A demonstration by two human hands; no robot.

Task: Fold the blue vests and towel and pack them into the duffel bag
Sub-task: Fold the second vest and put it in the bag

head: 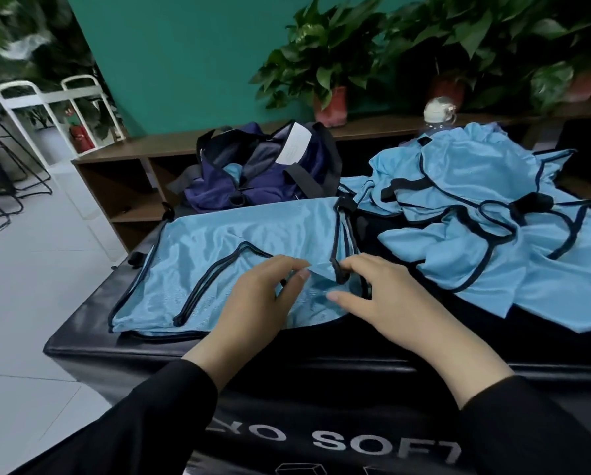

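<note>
1. I saw the flat blue vest (239, 248) spread on the black padded block (91, 337), in front of the navy duffel bag (263, 173).
2. The left hand (256, 303) had its fingers curled, pinching a raised fold at the vest's near right corner.
3. The right hand (386, 296) pinched the dark trim there, thumb lying on the fabric.
4. A heap of blue vests (475, 214) lay to the right.

Single head-worn view, close above black padded surface (81, 341), facing forward and down toward green wall (184, 63).
</note>
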